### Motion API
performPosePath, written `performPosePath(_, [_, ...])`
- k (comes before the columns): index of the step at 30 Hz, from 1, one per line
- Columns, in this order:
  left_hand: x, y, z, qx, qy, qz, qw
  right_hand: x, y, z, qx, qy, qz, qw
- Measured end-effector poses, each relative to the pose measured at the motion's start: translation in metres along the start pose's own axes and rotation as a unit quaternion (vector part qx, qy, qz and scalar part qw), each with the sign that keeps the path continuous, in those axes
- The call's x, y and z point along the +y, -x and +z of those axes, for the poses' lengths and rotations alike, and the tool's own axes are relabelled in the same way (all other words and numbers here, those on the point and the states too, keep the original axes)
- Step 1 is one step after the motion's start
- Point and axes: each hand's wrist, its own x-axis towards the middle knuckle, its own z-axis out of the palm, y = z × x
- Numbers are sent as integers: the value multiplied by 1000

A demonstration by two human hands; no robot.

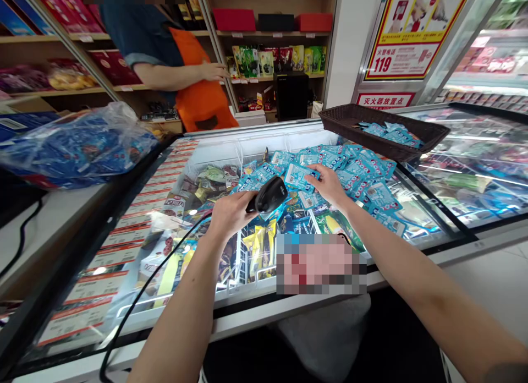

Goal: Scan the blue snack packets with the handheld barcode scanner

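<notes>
My left hand is wrapped round the handle of a black barcode scanner, whose cable runs down to the lower left. The scanner's head points right, toward a blue packet with a white label. My right hand pinches that packet by its right edge, thumb on top. Beneath and behind it, many similar blue packets lie heaped on the glass top of a chest freezer. What is printed on the packets is too small to read.
A brown woven basket with some blue packets sits at the back right. At left lies a clear plastic bag full of blue packets. A person in an orange apron stands behind the freezer, before the shelves. Price labels line the freezer's left side.
</notes>
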Motion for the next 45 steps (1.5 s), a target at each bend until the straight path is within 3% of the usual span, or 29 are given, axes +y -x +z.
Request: performPosePath(45, [3, -1, 3, -9, 9, -12, 1000, 2, 2, 3, -16, -9, 3, 1000])
